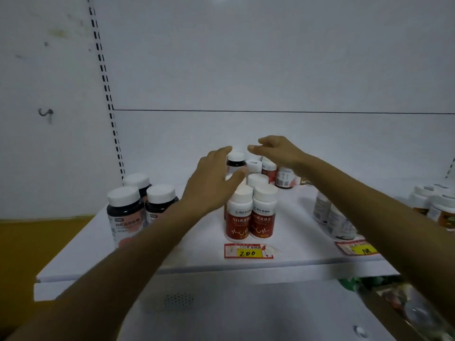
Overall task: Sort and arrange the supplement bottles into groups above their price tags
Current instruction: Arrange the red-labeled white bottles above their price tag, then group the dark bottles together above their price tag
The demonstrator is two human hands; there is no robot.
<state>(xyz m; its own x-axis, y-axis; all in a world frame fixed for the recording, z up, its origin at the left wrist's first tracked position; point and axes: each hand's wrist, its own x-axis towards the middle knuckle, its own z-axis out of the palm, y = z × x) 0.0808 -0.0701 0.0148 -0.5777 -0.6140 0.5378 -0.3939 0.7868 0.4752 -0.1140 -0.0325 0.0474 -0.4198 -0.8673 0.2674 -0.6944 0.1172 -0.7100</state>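
Noted dark bottle point(235, 161) upright at shelf point(98, 254) rear, long axis vertical, cap up, behind red-label bottles point(237, 222) above price tag point(247, 251). Logged left hand point(211, 184) fingers spread wide beside it; right hand point(277, 150) loosely curled, empty.

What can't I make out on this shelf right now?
Head view:
1. Back bottles: partly hidden by the left hand and right hand.
2. Right price tag: right forearm covers part, number blurred.
3. Far-right bottles: cut off by the frame edge.
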